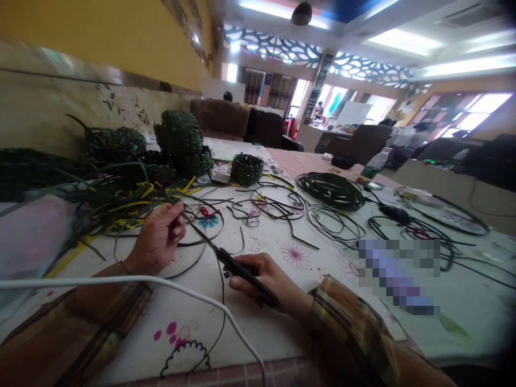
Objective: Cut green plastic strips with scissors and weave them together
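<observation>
My left hand (159, 236) is closed, its thumb and fingers pinching a narrow dark green strip (199, 232) above the table. From there the strip slants down to the right, reaching the front of black-handled scissors (252, 279). My right hand (268, 279) is wrapped round their handles; the blades are hard to make out against the strip. Beyond my left hand lies a tangle of green and yellow strips (137, 201). A small woven dark green basket (246, 169) stands farther back, with a stack of larger woven baskets (179, 134) to its left.
A white cable (161, 280) crosses in front of my left forearm. Coiled dark strips (330, 191) and looser loops (336, 223) lie toward the right. Also there are a plastic bottle (374, 164) and a pixelated patch (399, 277). Chairs (221, 121) stand behind the flower-printed table (262, 328).
</observation>
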Demonstrator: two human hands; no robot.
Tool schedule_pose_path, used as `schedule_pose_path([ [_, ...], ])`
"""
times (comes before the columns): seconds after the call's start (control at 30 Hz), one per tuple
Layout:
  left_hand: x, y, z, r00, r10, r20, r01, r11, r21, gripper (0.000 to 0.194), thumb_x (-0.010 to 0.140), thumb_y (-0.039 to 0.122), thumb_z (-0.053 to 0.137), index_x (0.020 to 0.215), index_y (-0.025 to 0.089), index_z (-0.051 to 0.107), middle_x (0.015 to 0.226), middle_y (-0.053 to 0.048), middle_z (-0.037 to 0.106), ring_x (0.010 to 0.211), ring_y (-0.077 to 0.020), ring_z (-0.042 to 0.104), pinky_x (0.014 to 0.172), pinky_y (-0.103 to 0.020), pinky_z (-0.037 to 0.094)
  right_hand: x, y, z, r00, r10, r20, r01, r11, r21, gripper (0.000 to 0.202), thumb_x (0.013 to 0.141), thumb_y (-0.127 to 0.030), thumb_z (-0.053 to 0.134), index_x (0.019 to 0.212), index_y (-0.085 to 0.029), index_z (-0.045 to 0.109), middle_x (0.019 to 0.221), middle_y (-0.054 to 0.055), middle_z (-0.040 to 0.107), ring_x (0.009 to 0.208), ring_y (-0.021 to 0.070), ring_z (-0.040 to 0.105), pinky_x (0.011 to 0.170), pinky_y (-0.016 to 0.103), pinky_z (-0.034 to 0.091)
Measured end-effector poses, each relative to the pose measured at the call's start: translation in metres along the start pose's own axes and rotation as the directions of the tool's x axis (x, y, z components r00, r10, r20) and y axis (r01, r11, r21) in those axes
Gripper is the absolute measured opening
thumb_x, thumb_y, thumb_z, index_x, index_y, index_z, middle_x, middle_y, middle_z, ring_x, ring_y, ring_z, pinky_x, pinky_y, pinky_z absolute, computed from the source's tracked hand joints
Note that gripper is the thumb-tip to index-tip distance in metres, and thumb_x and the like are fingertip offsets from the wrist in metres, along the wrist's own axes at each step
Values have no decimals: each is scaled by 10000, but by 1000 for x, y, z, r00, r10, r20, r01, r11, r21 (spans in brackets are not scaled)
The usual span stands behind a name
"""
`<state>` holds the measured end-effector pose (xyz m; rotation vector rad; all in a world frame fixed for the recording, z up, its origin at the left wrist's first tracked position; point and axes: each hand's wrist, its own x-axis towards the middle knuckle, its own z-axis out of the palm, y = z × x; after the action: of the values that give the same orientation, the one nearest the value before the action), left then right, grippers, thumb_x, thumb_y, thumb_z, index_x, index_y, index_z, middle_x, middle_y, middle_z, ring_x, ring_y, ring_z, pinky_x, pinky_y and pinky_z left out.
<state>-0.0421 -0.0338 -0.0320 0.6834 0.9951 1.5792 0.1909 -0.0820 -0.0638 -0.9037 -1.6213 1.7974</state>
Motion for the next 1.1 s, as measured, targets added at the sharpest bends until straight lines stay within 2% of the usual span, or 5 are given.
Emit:
schedule_pose_path([
  [0.2,-5,-2,2,999,-17,47,16,999,34,251,752,180,722,716,162,475,544,61,498,363,-18,369,315,-100,262,3,2,-1,999,-13,-51,14,1000,13,412,756,-436,806,973,-118,657,631,-56,489,512,46,398,432,163,289],
  [0.4,-9,-6,2,997,-20,77,14,997,78,253,773,208,713,710,167,471,540,66,491,352,-22,354,307,-108,262,5,3,-4,998,-54,-26,56,998,40,426,721,-376,841,1021,-115,686,672,-52,481,570,54,390,491,186,278],
  [0.8,-7,-7,0,997,-30,75,24,997,73,248,805,187,681,687,162,465,532,61,487,347,-22,354,316,-112,262,1,0,2,994,-107,-14,106,994,-16,307,772,-383,794,780,-144,602,583,-63,432,521,58,352,467,206,244],
  [0.93,-3,-3,-1,1000,-8,24,7,999,42,165,861,179,602,723,146,518,537,51,490,357,-25,375,325,-112,276,0,1,2,995,-96,-10,96,995,-21,307,772,-386,792,784,-144,603,571,-66,429,509,57,348,459,206,239],
  [1.1,-3,-1,-1,1000,3,19,-5,997,79,219,846,158,621,684,149,475,541,56,479,358,-17,361,315,-108,246,2,0,2,999,-33,-34,33,999,0,400,692,-398,846,922,-130,659,638,-61,467,538,58,374,482,204,266],
])
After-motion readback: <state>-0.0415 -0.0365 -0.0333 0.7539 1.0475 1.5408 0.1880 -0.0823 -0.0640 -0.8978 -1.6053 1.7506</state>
